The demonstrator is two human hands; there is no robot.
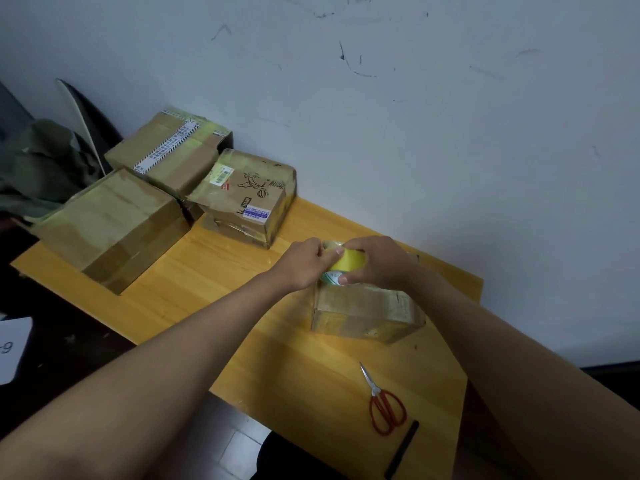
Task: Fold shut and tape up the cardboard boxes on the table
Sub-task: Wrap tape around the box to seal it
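A white card [14, 348] with a printed figure lies at the far left edge, below a heap of dark green cloth [41, 168] slumped against a black chair back [93, 123]. On the yellow wooden table [214, 271], pushed against a scuffed pale wall [415, 98], three closed cardboard boxes cluster at the far left corner: a large taped box [114, 226] nearest the table's left edge, a box with a long printed label strip [166, 150] behind it by the wall, and a box printed with a cartoon figure [249, 195] just to the right, touching its neighbours. Toward the middle of the table, the person's left hand [301, 265] meets a roll of yellow tape [346, 263], its fingers curled and pinching at the roll's near edge, where the tape's loose end would be, though the end itself cannot be made out. The right hand [377, 261] grips the same roll from the other side, thumb underneath and fingers wrapped over the top. Both hands hold the roll directly above a smaller cardboard box [363, 313], whose flaps lie folded shut, standing well apart from the other three. Nearer the person, to the right, red-handled scissors [381, 400] lie closed on the table, blades pointing away, with a thin black strip [401, 448] just beside them at the table's near edge.
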